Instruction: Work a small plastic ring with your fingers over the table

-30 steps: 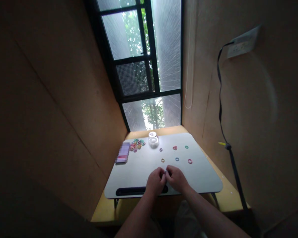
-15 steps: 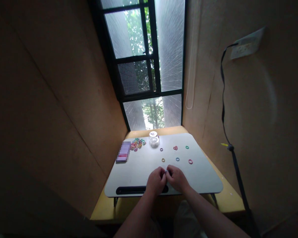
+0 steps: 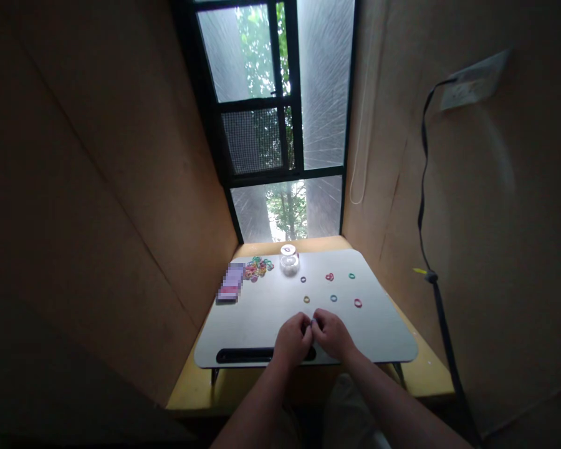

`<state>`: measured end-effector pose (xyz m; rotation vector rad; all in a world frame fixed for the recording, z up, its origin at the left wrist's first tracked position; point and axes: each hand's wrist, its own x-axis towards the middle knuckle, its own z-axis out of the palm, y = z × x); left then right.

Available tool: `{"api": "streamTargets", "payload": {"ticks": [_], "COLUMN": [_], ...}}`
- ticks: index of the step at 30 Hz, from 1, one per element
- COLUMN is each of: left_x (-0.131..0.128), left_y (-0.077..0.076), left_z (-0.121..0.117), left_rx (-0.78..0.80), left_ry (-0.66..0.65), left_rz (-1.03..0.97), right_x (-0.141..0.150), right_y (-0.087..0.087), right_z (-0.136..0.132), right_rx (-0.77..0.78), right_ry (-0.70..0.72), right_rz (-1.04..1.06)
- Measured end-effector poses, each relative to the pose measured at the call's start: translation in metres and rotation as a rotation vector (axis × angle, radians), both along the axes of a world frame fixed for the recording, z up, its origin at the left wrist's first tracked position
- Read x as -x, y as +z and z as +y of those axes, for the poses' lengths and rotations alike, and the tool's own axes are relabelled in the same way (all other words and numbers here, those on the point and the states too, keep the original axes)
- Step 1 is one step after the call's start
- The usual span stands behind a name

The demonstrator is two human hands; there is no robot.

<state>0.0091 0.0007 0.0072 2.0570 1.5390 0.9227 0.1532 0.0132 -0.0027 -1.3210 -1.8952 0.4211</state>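
My left hand (image 3: pixel 293 340) and my right hand (image 3: pixel 333 333) meet over the near edge of a small grey lap table (image 3: pixel 383 330). Both are closed in a pinch on a tiny purple ring (image 3: pixel 313 322) held between the fingertips. Several small coloured rings lie loose on the table beyond my hands, among them a pink ring (image 3: pixel 358 303), a blue ring (image 3: pixel 333 298) and a red ring (image 3: pixel 329 276). A heap of coloured rings (image 3: pixel 257 268) lies at the back left.
A small clear jar (image 3: pixel 288 264) with its lid (image 3: pixel 287 250) stands at the back centre. A purple flat object (image 3: pixel 230 284) lies at the left edge. A window rises behind the table, board walls close both sides, and a black cable (image 3: pixel 425 206) hangs at the right.
My hands have stayed together in the same pinch. The view has tilted slightly, shifting the scene a little.
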Motion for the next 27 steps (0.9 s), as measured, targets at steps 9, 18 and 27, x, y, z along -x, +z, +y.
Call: {"api": "streamTargets", "payload": {"ticks": [9,18,27], "left_x": [0.003,0.004,0.002], "left_y": [0.002,0.005,0.004], "left_z": [-0.008,0.003,0.004], "left_rx": [0.014,0.041,0.044], "left_ry": [-0.028,-0.015,-0.011], "left_rz": [-0.027,-0.055,-0.046], "right_x": [0.0,0.001,0.0], "right_y": [-0.004,0.002,-0.002], "right_z": [-0.005,0.007,0.008], "right_rx": [-0.006,0.048,0.028], "right_ry": [0.016,0.006,0.01], "right_rz": [0.0,0.008,0.038]}}
